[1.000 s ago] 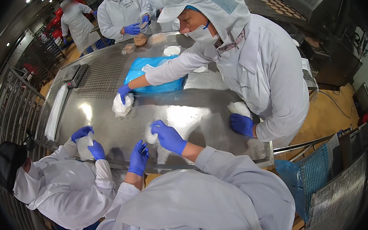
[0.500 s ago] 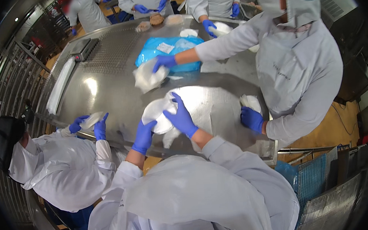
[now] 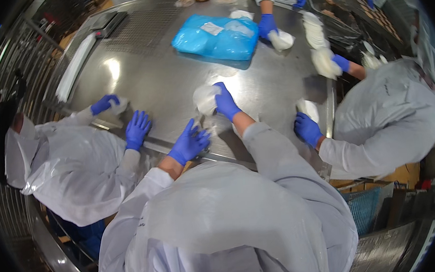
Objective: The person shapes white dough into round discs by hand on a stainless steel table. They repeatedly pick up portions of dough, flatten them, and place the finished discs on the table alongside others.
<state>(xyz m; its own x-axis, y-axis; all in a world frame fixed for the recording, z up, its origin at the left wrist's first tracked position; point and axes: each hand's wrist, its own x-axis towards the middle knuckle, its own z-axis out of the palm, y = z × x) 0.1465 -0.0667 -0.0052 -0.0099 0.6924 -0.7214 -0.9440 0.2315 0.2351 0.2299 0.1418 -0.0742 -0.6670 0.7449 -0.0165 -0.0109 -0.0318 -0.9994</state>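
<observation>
A stack of thin round white sheets, which look like paper discs [image 3: 206, 100], is gripped at its right side by my blue-gloved right hand [image 3: 226, 103]. It is held over the steel table, tilted and slightly blurred. My left hand [image 3: 190, 142], also blue-gloved, holds nothing and is raised near the table's front edge with its fingers spread. It is a short way below and left of the discs, apart from them. Past the discs lies a blue plastic bag [image 3: 197, 38] with a white label and whitish contents showing at its right.
The steel table [image 3: 147, 85] bears a small scale [image 3: 108, 24] and a long white strip-like bundle [image 3: 75, 68] at left. A co-worker's hands [image 3: 138, 129] are close on my left. At right, another's hands hold white stacks [image 3: 326, 62], beside a white row [image 3: 314, 30].
My left hand has let go of the discs and opened; my right has carried them up and right. The right-hand co-worker's reaching arm has withdrawn from the blue bag to the right edge.
</observation>
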